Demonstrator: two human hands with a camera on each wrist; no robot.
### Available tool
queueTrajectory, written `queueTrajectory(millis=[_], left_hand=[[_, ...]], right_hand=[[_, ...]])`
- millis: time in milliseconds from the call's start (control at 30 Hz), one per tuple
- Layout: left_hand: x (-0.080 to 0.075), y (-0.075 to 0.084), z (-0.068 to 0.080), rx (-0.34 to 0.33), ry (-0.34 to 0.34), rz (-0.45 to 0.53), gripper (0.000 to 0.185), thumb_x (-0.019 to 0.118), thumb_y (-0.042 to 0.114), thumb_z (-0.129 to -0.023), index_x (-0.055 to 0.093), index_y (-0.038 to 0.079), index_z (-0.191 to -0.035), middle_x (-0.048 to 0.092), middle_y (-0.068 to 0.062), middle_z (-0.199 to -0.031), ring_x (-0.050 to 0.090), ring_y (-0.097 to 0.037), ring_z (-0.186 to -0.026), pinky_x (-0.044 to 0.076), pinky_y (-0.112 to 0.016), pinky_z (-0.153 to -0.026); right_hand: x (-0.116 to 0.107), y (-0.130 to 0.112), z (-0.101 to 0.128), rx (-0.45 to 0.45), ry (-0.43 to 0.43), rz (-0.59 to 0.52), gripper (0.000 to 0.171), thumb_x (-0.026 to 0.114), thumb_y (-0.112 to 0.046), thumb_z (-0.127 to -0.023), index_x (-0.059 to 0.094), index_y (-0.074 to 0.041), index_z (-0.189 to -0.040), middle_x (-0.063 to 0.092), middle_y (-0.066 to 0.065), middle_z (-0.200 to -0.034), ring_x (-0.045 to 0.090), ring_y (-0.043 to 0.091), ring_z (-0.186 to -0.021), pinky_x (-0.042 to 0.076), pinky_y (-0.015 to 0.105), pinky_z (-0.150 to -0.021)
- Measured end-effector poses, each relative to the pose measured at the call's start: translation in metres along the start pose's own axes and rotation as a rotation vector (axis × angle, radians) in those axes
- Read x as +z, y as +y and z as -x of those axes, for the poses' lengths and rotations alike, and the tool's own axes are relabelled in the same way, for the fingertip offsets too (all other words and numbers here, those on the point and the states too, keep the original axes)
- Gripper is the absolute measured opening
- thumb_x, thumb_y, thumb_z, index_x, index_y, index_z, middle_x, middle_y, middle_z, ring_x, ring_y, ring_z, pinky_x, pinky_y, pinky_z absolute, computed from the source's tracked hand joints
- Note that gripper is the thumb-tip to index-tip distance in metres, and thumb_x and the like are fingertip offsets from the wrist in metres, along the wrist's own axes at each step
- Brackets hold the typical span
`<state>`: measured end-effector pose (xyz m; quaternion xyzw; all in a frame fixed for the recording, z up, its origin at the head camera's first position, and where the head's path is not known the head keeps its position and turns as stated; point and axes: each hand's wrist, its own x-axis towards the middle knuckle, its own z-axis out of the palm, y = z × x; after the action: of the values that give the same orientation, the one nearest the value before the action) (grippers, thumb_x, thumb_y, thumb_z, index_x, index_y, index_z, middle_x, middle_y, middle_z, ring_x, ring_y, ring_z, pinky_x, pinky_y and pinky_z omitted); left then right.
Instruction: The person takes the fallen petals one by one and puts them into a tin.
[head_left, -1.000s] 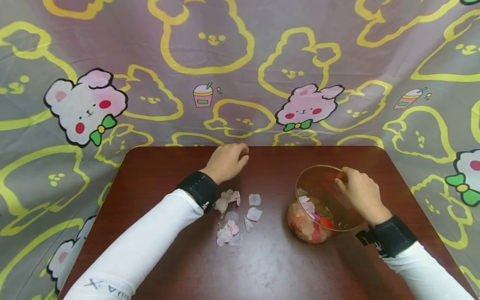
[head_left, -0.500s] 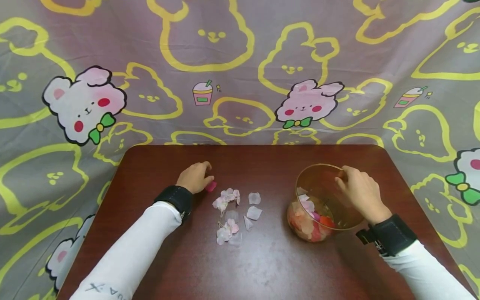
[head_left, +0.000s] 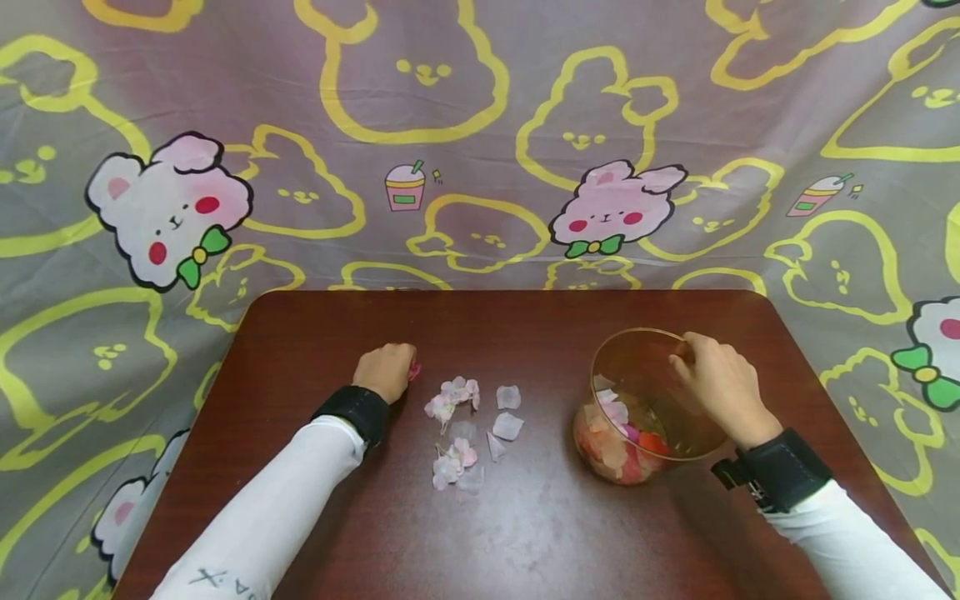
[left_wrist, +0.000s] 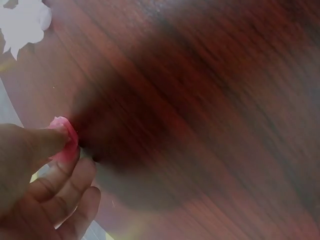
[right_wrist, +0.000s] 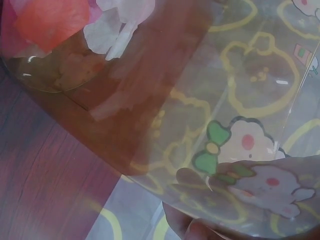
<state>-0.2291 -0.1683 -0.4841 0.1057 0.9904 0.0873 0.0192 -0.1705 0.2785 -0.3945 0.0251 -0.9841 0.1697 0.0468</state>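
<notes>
Left hand (head_left: 386,371) pinches a pink petal (left_wrist: 65,138) between thumb and fingers (left_wrist: 67,175), mid-bench; right hand (head_left: 720,385) fingers curl over the cup (head_left: 637,367) rim, toward the right edge.

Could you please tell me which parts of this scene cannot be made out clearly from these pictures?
- Pink petal: in the left wrist view the left hand pinches it, and thumb and fingers cover most of it; in the head view only a sliver shows.
- Right hand: its grip on the clear bowl rim is hidden by its own back in the head view and cut off by the bottom edge in the right wrist view.
- Petals in the bowl: too overlapped to count.
</notes>
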Motion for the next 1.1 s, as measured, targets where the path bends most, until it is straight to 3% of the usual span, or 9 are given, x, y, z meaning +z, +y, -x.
queueTrajectory(millis=[133, 267, 567, 900, 1100], left_hand=[[-0.001, 0.000, 0.000, 0.004, 0.005, 0.021, 0.016, 0.063, 0.003, -0.088, 0.061, 0.009, -0.073, 0.069, -0.012, -0.075, 0.068, -0.030, -0.070, 0.053, -0.049, -0.059], [-0.003, 0.005, -0.003, 0.038, 0.052, 0.043, 0.016, 0.065, 0.004, -0.088, 0.061, 0.010, -0.073, 0.065, -0.009, -0.070, 0.063, -0.026, -0.064, 0.050, -0.044, -0.056], [-0.026, 0.039, -0.014, 0.107, 0.104, 0.087, 0.005, 0.065, 0.006, -0.091, 0.069, 0.008, -0.089, 0.070, -0.009, -0.078, 0.063, -0.025, -0.068, 0.054, -0.046, -0.063], [-0.055, 0.095, -0.017, 0.268, 0.149, 0.103, 0.008, 0.064, 0.007, -0.094, 0.070, 0.012, -0.089, 0.075, -0.001, -0.086, 0.069, -0.018, -0.078, 0.057, -0.040, -0.069], [-0.072, 0.139, -0.017, 0.367, 0.247, 0.101, 0.006, 0.066, 0.013, -0.095, 0.069, 0.013, -0.090, 0.072, -0.001, -0.084, 0.070, -0.019, -0.080, 0.056, -0.038, -0.070]], right_hand=[[0.000, -0.001, -0.001, 0.003, -0.009, -0.003, 0.013, 0.067, -0.016, -0.095, 0.066, -0.003, -0.095, 0.064, 0.010, -0.072, 0.053, 0.023, -0.058, 0.037, 0.033, -0.048], [-0.001, -0.002, -0.001, 0.006, -0.015, -0.001, 0.013, 0.067, -0.016, -0.095, 0.065, -0.003, -0.095, 0.062, 0.010, -0.071, 0.052, 0.022, -0.057, 0.035, 0.033, -0.047], [-0.001, -0.002, -0.001, 0.006, -0.016, 0.006, 0.013, 0.067, -0.016, -0.095, 0.065, -0.003, -0.095, 0.063, 0.010, -0.071, 0.052, 0.023, -0.057, 0.036, 0.033, -0.048], [0.000, -0.001, 0.000, 0.004, -0.005, 0.005, 0.013, 0.067, -0.016, -0.095, 0.064, -0.003, -0.093, 0.062, 0.010, -0.071, 0.053, 0.023, -0.058, 0.036, 0.033, -0.049], [0.000, -0.001, 0.001, 0.002, -0.007, 0.007, 0.014, 0.066, -0.017, -0.095, 0.064, -0.004, -0.093, 0.062, 0.010, -0.070, 0.052, 0.023, -0.057, 0.036, 0.033, -0.048]])
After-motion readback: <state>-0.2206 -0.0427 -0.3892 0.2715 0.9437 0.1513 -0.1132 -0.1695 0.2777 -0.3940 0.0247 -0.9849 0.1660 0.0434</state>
